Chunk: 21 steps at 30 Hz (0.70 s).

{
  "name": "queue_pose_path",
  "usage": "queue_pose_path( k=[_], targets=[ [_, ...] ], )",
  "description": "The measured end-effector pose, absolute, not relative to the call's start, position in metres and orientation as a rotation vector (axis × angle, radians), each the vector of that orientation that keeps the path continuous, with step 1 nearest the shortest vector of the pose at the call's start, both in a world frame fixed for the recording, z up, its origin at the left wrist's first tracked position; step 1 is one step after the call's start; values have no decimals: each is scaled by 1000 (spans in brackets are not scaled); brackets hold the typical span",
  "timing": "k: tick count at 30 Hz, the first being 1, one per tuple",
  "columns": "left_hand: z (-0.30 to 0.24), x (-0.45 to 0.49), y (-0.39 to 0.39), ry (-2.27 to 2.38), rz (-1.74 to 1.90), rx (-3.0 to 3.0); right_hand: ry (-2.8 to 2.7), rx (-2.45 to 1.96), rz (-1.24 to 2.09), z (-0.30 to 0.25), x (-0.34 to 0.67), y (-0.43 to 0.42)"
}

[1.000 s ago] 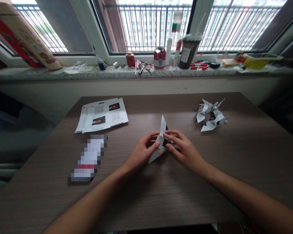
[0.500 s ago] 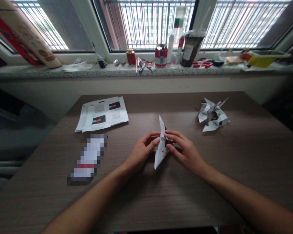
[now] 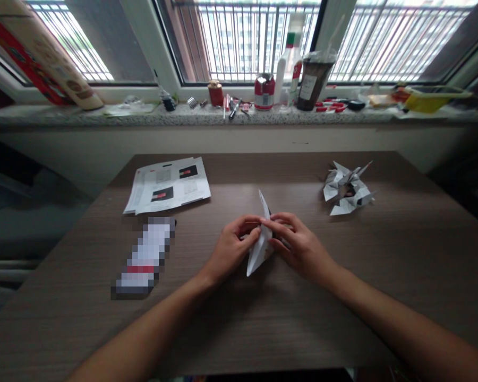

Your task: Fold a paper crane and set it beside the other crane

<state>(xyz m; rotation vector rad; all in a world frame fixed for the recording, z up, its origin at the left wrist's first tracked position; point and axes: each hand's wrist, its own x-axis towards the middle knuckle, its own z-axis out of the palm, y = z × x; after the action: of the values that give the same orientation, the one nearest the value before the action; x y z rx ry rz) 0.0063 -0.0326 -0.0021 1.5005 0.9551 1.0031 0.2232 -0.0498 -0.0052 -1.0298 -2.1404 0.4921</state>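
Observation:
A folded piece of printed paper (image 3: 259, 249) is held just above the table, pointed at its far and near ends. My left hand (image 3: 235, 244) grips its left side, thumb on the near face and fingers behind. From the right, my right hand (image 3: 298, 241) pinches it, with fingertips across the top fold and thumb lower down on the side. Part of the paper is hidden behind the fingers. Farther back to the right lies a ring-shaped piece of folded paper (image 3: 352, 197) with several pointed flaps.
A stack of printed sheets (image 3: 169, 183) lies at the back left of the brown table (image 3: 207, 329). Nearer stands out a blurred-out phone-like object (image 3: 147, 254). On the windowsill (image 3: 143, 121) are a red can (image 3: 264, 93), a dark drink cup (image 3: 314, 82) and a yellow container (image 3: 428, 101).
My right fingers have shifted left over the top of the paper. Its near tip has swung slightly left, and the printed mark on it is now mostly covered.

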Motion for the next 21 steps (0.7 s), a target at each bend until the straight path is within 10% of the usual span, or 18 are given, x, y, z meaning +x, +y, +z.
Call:
queue_pose_path(
  k=[21],
  targets=[
    [1,-1,-34,1034,1087,2083,-2684,-1158,-74,37,237,-54]
  ],
)
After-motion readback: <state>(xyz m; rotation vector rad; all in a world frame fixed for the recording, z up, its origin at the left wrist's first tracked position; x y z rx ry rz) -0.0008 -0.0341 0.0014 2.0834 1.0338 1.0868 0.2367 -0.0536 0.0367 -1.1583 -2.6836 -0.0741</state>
